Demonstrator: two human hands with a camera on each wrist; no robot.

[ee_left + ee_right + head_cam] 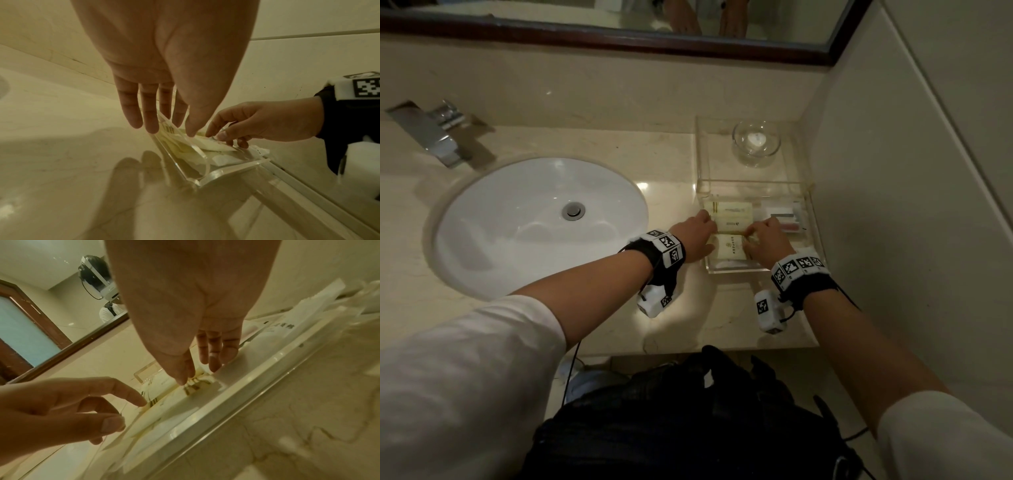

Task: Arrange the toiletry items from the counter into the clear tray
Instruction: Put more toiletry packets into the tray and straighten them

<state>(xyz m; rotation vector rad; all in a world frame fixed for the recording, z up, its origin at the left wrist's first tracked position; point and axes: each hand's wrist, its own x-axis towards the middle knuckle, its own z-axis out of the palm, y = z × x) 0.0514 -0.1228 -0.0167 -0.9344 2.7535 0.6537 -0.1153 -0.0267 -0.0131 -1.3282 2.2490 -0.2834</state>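
Counter (619, 157): cream marble, faint brown veining. Sink (541, 219): white, silver drain. Tray (743, 269): clear. Packets (729, 214): pale yellow, dark stripes and small print. Wristbands (667, 250): black, with white blocks bearing black-and-white square codes. Mirror frame (619, 37): dark reddish brown. Sleeves (465, 363): white.

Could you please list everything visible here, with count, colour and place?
Clear acrylic tray: one, transparent, right counter by the wall.
Cream paper sachets: at least three, pale yellow, in the tray's left part.
White packet with red item: one, tray's right part.
Clear glass bowl: one, behind the tray.
White oval sink: one, counter left.
Chrome tap: one, behind the sink.
Left hand: fingers straight at the tray's left wall.
Right hand: fingertips on sachets.
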